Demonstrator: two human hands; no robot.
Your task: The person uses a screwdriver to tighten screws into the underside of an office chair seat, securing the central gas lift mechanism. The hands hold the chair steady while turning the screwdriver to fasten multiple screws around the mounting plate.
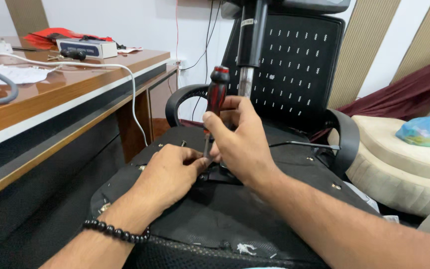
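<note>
A screwdriver (215,99) with a red-and-black handle stands nearly upright over the underside of an overturned office chair (255,199), its shaft running down to a fitting near the middle of the black seat base. The right hand (237,142) is wrapped around the lower part of the handle and the top of the shaft, fingers closed on it — a grip that keeps the tool plumb and lets it be pressed and turned. The left hand (167,174) rests on the seat base just beside the tip, its fingertips pinched together at the foot of the shaft, apparently steadying the tip or a small screw there; what exactly it pinches is hidden by the fingers. A bracelet of dark beads (115,232) sits on the left wrist.

Behind the hands rises the gas-lift column (249,45), pointing up because the chair lies upside down, with the mesh backrest (294,65) beyond it and a curved armrest (347,137) to the right. Small screws dot the seat base.

To the left is a wooden tabletop (51,84) carrying a white cable (100,66), papers and a small box (86,47). On the right, a cream cushion (399,159) bears a blue plastic bag (423,130).
</note>
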